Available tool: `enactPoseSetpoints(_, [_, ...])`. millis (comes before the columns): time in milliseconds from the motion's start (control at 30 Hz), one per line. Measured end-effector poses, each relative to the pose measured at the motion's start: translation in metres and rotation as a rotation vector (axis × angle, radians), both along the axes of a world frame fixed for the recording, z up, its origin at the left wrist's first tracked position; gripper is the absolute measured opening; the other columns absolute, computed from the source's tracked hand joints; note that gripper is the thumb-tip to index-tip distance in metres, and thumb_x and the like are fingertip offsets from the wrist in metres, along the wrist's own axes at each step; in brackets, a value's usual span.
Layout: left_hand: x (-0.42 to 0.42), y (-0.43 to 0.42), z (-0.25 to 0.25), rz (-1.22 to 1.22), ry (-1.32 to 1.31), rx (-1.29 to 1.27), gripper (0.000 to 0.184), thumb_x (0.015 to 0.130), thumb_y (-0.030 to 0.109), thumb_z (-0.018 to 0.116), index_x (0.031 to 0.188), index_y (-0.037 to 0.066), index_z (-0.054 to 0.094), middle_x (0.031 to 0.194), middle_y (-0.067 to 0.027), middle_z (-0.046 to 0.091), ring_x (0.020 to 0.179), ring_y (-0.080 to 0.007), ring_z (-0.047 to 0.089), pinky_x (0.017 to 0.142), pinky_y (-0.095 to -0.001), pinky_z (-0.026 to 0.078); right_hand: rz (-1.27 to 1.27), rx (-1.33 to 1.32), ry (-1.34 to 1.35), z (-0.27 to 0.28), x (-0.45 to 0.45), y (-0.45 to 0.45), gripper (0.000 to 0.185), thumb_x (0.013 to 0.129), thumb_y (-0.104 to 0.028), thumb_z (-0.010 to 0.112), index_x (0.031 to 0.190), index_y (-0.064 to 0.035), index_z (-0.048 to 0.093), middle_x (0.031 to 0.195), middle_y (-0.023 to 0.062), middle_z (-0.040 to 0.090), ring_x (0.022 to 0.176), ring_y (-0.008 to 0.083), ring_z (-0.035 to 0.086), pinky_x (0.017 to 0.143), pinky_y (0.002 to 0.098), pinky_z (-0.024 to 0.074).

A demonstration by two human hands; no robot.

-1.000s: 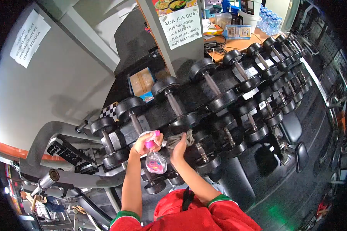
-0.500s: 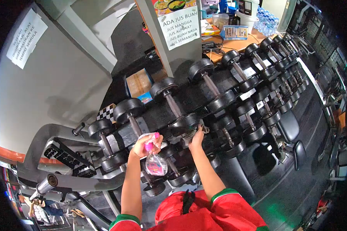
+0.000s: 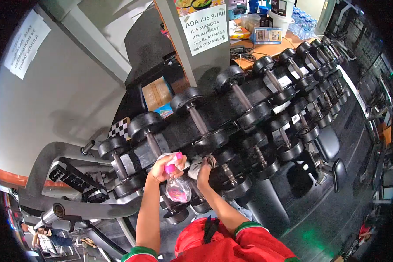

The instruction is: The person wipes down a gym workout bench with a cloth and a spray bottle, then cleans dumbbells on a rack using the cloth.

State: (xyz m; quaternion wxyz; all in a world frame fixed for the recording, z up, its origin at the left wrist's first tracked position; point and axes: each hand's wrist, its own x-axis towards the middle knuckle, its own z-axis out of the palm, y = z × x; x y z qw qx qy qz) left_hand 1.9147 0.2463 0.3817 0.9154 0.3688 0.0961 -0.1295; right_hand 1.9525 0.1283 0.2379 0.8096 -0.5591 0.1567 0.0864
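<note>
My left hand (image 3: 162, 168) is wrapped round the neck of a clear spray bottle (image 3: 178, 191) with a pink trigger head and pink liquid or label. In my right hand (image 3: 203, 177) is a bunched greyish cloth (image 3: 195, 170), just right of the bottle. The cloth is near the lower edge of the rack's top tier, below a black dumbbell (image 3: 197, 118) with a grey handle. A lower-row dumbbell (image 3: 229, 174) lies to the right of my right hand. Part of the lower row behind my hands and the bottle is hidden.
Several more dumbbells, such as one at the far left (image 3: 120, 165), fill the two-tier rack. A grey machine frame (image 3: 87, 209) curves at left. Behind the rack are a cardboard box (image 3: 157, 95) and a wooden desk (image 3: 266, 50). A black padded bench (image 3: 268, 203) stands below right.
My right hand and the cloth have moved left and slightly down, away from the end of the upper dumbbell and closer to the bottle. My left hand has barely shifted.
</note>
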Motion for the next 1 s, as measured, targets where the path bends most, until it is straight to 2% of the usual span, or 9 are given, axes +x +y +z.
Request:
enactPoseSetpoints(67, [0.000, 0.002, -0.002, 0.016, -0.006, -0.027, 0.043, 0.088, 0.044, 0.058, 0.069, 0.006, 0.047, 0.072, -0.0054, 0.045, 0.044, -0.0108, 0.036, 0.045, -0.0257, 0.033, 0.051, -0.046, -0.032, -0.039, 0.010, 0.003, 0.023, 0.100, -0.019, 0.045, 0.117, -0.0038, 0.043, 0.106, 0.0086, 0.049, 0.099, 0.0186, 0.048, 0.089, 0.0317, 0.0377])
enactPoseSetpoints(100, [0.000, 0.003, -0.003, 0.018, -0.002, -0.024, 0.043, 0.088, 0.044, 0.058, 0.069, 0.006, 0.047, 0.072, -0.0054, 0.045, 0.044, -0.0108, 0.036, 0.045, -0.0257, 0.033, 0.119, 0.234, 0.122, -0.068, 0.018, -0.001, 0.022, 0.099, -0.022, 0.047, 0.114, -0.0062, 0.047, 0.104, 0.0071, 0.052, 0.094, 0.0183, 0.050, 0.085, 0.0324, 0.0411])
enactPoseSetpoints(200, [0.000, 0.008, -0.005, 0.000, -0.030, -0.083, 0.040, 0.089, 0.042, 0.057, 0.075, 0.005, 0.051, 0.075, -0.0055, 0.049, 0.046, -0.0115, 0.038, 0.047, -0.0268, 0.036, -0.116, 0.480, 0.305, -0.040, 0.059, -0.018, 0.023, 0.096, -0.026, 0.050, 0.110, -0.0082, 0.053, 0.107, 0.0052, 0.055, 0.094, 0.0181, 0.054, 0.083, 0.0329, 0.0436])
enactPoseSetpoints(400, [0.001, 0.008, -0.008, 0.023, -0.030, -0.109, 0.042, 0.088, 0.043, 0.057, 0.073, 0.005, 0.049, 0.073, -0.0057, 0.048, 0.046, -0.0110, 0.037, 0.046, -0.0265, 0.035, -0.168, 0.264, 0.212, -0.005, 0.083, -0.036, 0.038, 0.096, -0.034, 0.050, 0.116, -0.0025, 0.055, 0.110, 0.0069, 0.061, 0.096, 0.0192, 0.058, 0.084, 0.0342, 0.0454])
enactPoseSetpoints(467, [0.001, 0.007, -0.007, 0.053, -0.027, -0.090, 0.042, 0.088, 0.043, 0.057, 0.072, 0.006, 0.048, 0.073, -0.0056, 0.047, 0.046, -0.0112, 0.036, 0.046, -0.0263, 0.036, -0.108, 0.164, 0.236, 0.004, 0.061, -0.033, 0.049, 0.097, -0.034, 0.050, 0.131, 0.0014, 0.043, 0.125, 0.0074, 0.051, 0.109, 0.0168, 0.049, 0.096, 0.0300, 0.0355])
enactPoseSetpoints(533, [0.000, 0.007, -0.007, 0.063, -0.044, -0.107, 0.042, 0.088, 0.042, 0.057, 0.071, 0.006, 0.047, 0.073, -0.0055, 0.047, 0.046, -0.0115, 0.037, 0.046, -0.0265, 0.036, 0.141, 0.124, 0.388, 0.036, 0.036, -0.038, 0.047, 0.097, -0.036, 0.051, 0.127, 0.0011, 0.047, 0.110, 0.0055, 0.055, 0.096, 0.0153, 0.050, 0.088, 0.0289, 0.0385])
enactPoseSetpoints(600, [0.002, 0.006, -0.003, 0.063, -0.056, -0.078, 0.042, 0.088, 0.043, 0.058, 0.071, 0.006, 0.047, 0.073, -0.0054, 0.048, 0.046, -0.0117, 0.037, 0.046, -0.0268, 0.036, 0.042, 0.136, 0.211, 0.011, 0.004, -0.018, 0.033, 0.095, -0.038, 0.053, 0.089, -0.0068, 0.058, 0.078, -0.0016, 0.056, 0.069, 0.0109, 0.051, 0.068, 0.0290, 0.0420])
enactPoseSetpoints(933, [-0.003, -0.001, -0.006, 0.262, -0.106, -0.021, 0.042, 0.089, 0.044, 0.056, 0.074, 0.005, 0.050, 0.072, -0.0053, 0.047, 0.045, -0.0117, 0.038, 0.047, -0.0271, 0.035, 0.573, 0.117, -0.033, 0.092, 0.024, -0.088, 0.032, 0.086, -0.018, 0.060, 0.114, -0.0035, 0.057, 0.107, 0.0017, 0.058, 0.098, 0.0121, 0.052, 0.089, 0.0263, 0.0393])
enactPoseSetpoints(1000, [-0.003, -0.002, -0.006, 0.297, -0.126, -0.043, 0.041, 0.089, 0.042, 0.057, 0.072, 0.006, 0.048, 0.073, -0.0057, 0.047, 0.046, -0.0120, 0.037, 0.046, -0.0268, 0.034, 0.584, 0.019, -0.190, 0.112, 0.055, -0.096, 0.022, 0.089, -0.013, 0.056, 0.109, -0.0050, 0.054, 0.085, 0.0009, 0.056, 0.068, 0.0071, 0.051, 0.059, 0.0230, 0.0430])
